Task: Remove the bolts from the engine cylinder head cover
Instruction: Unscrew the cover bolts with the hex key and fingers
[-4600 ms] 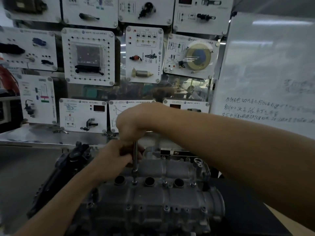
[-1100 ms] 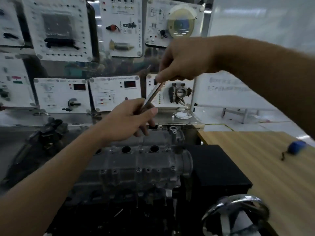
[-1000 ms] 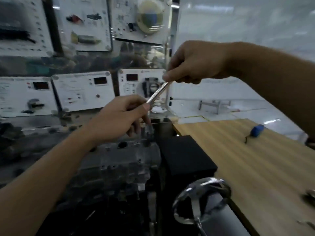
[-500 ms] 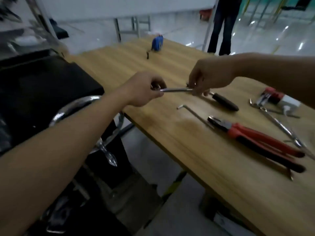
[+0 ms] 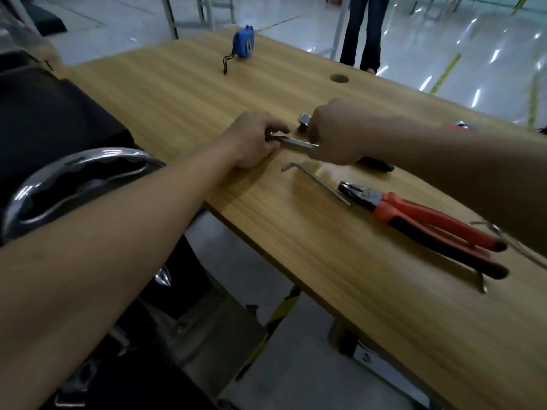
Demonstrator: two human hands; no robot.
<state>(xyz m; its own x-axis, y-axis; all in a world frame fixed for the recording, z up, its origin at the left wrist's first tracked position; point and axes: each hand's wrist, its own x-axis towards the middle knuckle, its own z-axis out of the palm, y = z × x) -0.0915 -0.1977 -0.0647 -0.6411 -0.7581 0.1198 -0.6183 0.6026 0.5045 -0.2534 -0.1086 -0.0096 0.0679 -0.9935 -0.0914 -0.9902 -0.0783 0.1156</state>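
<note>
Left hand (image 5: 254, 140) pinches the driver (image 5: 299, 142) at its tip, right hand (image 5: 334, 134) grips its shaft; any bolt there would be small, rigid and slippery, best pinched by the head.

driver (image 5: 299, 142) tip hidden in left hand (image 5: 254, 140); handle mostly cov. by right hand (image 5: 334, 134). bystander (image 5: 359, 31) cut off at top edge, legs only.

Nothing is legible; the blue tape measure (image 5: 243, 45) bears a blurred label.

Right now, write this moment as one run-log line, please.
left hand: holds driver tip | right hand: holds driver shaft | place: at wooden table | nearby: hex key, pliers
</note>
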